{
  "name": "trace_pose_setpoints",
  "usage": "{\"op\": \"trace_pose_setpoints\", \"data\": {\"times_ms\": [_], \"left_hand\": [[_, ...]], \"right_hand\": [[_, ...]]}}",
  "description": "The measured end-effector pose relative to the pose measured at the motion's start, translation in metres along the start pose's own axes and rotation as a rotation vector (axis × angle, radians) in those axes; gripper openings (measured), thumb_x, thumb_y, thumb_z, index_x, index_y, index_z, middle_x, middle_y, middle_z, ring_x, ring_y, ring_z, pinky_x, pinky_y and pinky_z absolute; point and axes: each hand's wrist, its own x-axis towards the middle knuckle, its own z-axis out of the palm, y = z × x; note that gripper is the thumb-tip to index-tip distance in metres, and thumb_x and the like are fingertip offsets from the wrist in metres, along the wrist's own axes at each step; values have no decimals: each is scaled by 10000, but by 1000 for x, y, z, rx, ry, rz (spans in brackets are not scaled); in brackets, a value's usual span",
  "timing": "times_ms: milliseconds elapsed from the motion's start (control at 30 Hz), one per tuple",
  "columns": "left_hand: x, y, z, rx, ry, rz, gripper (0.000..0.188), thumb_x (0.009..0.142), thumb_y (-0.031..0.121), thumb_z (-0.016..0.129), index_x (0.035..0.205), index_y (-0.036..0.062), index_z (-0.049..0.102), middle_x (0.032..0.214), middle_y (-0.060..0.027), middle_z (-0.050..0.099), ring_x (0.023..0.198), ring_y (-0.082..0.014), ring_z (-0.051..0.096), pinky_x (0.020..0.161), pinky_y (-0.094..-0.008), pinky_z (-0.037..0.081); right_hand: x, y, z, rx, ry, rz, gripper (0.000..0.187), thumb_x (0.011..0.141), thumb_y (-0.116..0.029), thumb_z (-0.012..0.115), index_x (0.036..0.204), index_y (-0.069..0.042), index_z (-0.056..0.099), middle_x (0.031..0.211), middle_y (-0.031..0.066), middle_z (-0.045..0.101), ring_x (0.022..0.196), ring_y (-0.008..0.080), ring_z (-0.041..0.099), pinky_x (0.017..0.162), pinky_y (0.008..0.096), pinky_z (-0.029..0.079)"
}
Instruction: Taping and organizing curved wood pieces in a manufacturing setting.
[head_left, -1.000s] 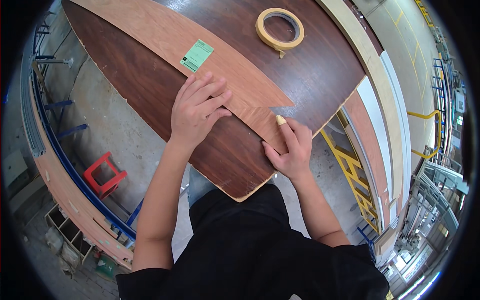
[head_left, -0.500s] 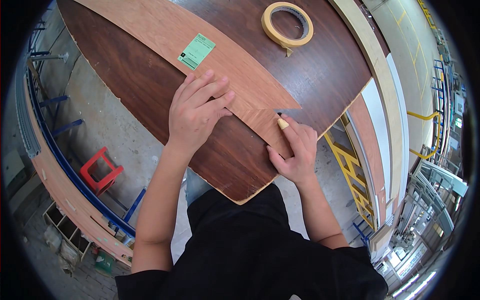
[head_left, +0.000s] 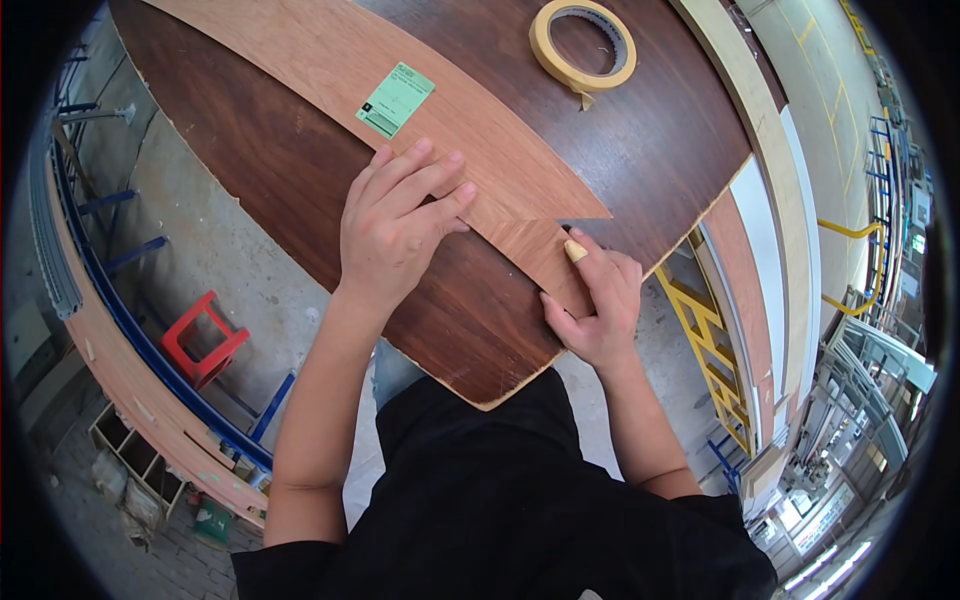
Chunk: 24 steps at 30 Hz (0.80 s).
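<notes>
A long reddish-brown wood veneer strip (head_left: 470, 110) lies across a dark wood-grain board (head_left: 460, 330), a green label (head_left: 396, 99) stuck on its face. At the strip's near end is a smaller veneer piece (head_left: 535, 255) with grain running another way, meeting it along a slanted line. My left hand (head_left: 395, 230) rests with fingers spread, fingertips on the strip's left edge below the label. My right hand (head_left: 602, 300) holds the small piece's near end, thumb on its left edge and fingers on its right. Yellow tape is wrapped round one fingertip of that hand.
A roll of masking tape (head_left: 583, 45) lies on the board at the far right. Long boards (head_left: 785, 200) stand along the right beside a yellow metal frame (head_left: 705, 350). A red stool (head_left: 205, 338) is on the floor at left, near a blue rail (head_left: 195, 400).
The board, veneer and tape roll appear very slightly further right in the view. Both hands keep the same places on the veneer.
</notes>
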Motion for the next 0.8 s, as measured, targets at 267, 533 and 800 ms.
{"op": "trace_pose_setpoints", "data": {"times_ms": [267, 533, 800], "left_hand": [[5, -4, 1, 48, 27, 27, 301, 617, 245, 802, 914, 225, 760, 1129, 49, 700, 1166, -187, 590, 994, -419, 432], [6, -6, 0, 55, 30, 41, 288, 615, 246, 800, 900, 237, 759, 1095, 65, 706, 1138, -175, 603, 978, -400, 428], [5, 1, -8, -30, -56, 11, 395, 625, 380, 818, 949, 165, 747, 1185, 13, 668, 1216, -222, 546, 1035, -421, 368]], "right_hand": [[-2, 4, 1, 26, -39, 20, 718, 594, -132, 809, 1268, -34, 581, 1277, 137, 636, 934, 276, 588, 867, 375, 424], [-3, 4, 2, 18, -38, 16, 723, 587, -134, 813, 1266, -43, 580, 1271, 132, 638, 927, 273, 588, 853, 380, 421], [0, 0, 0, 9, -45, 29, 719, 586, -130, 806, 1259, -39, 569, 1254, 132, 642, 941, 285, 593, 866, 392, 418]]}}
